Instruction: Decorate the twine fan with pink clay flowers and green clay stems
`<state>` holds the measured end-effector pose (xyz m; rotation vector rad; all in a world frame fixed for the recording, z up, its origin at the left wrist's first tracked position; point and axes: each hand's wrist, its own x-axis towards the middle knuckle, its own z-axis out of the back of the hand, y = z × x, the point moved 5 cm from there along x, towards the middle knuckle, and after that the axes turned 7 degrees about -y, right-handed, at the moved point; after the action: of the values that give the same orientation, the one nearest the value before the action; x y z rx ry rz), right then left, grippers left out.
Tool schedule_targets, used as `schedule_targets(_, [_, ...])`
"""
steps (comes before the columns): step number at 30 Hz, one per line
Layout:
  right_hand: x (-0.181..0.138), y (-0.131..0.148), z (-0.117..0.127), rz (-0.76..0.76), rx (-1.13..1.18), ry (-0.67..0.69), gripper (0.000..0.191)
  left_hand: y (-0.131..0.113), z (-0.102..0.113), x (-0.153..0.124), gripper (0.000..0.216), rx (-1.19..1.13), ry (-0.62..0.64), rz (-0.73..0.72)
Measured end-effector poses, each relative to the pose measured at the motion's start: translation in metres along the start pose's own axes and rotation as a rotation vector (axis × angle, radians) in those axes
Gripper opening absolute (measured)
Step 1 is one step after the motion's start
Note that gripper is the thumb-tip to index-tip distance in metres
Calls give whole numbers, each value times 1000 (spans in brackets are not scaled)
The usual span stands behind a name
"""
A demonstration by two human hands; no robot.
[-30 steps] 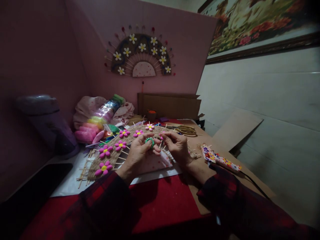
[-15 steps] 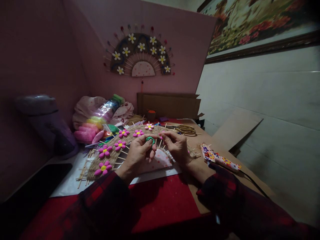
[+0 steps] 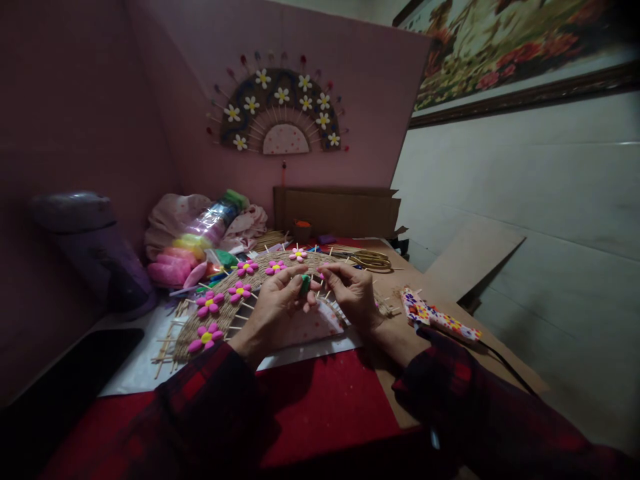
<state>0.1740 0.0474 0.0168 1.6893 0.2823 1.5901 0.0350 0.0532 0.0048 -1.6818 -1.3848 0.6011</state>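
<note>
My left hand (image 3: 277, 303) is closed on a small lump of green clay (image 3: 305, 285), held between thumb and fingers above a fan-shaped woven craft (image 3: 220, 307). The fan lies on white paper and carries several pink clay flowers (image 3: 209, 301) and thin wooden sticks. My right hand (image 3: 353, 293) is just right of the clay, its fingertips pinched together over the fan's upper edge; whatever it pinches is too small to make out. Both sleeves are dark red plaid.
A finished fan with white flowers (image 3: 281, 110) hangs on the pink board. Bags of coloured clay (image 3: 193, 243) lie at the back left beside a purple container (image 3: 95, 247). Scissors (image 3: 370, 259), a cardboard box (image 3: 340, 210) and a patterned glue gun (image 3: 435, 317) sit to the right.
My left hand has turned the green clay from flat to edge-on and shifted it slightly right toward my right hand. The right hand has barely moved.
</note>
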Motion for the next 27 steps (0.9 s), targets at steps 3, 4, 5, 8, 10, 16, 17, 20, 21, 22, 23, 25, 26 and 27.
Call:
schedule_targets(3, [0,0,0,0,-10,13,15,0,0,0,23,33,-4,-8])
schedule_targets(4, [0,-1,0,-2,-12,17,15,0,0,-1,22,47,-7,-11])
schedule_targets(5, [0,-1,0,-5,-14,21,15,0,0,-1,21,61,-11,-12])
schedule_targets(8, [-1,-2,0,-11,-9,22,15,-2,-3,-3,22,70,-14,-21])
schedule_targets(10, [-1,-2,0,-12,1,17,14,-2,-5,-4,24,53,-7,-14])
schedule_targets(16, [0,-1,0,-7,-8,19,14,-4,-2,-2,29,149,-85,-21])
schedule_targets(17, [0,-1,0,-4,-10,19,14,-4,-2,-2,27,145,-67,-23])
schedule_targets(20, [0,0,0,6,-5,15,14,-1,-5,-3,25,83,2,-16])
schedule_targets(21, [0,1,0,9,-4,14,14,0,-5,-3,25,69,17,-15])
schedule_targets(22, [0,2,0,9,-6,14,14,0,-6,-3,24,62,30,-14])
schedule_targets(23, [0,2,0,8,-10,13,14,1,-6,-3,23,59,38,-16])
schedule_targets(25, [0,2,1,-1,-20,16,15,1,-6,-3,21,58,48,-20])
schedule_targets(26, [0,2,1,-5,-22,15,15,0,-6,-3,21,59,52,-27])
schedule_targets(27, [0,2,1,-7,-22,14,15,0,-7,-3,20,58,57,-35])
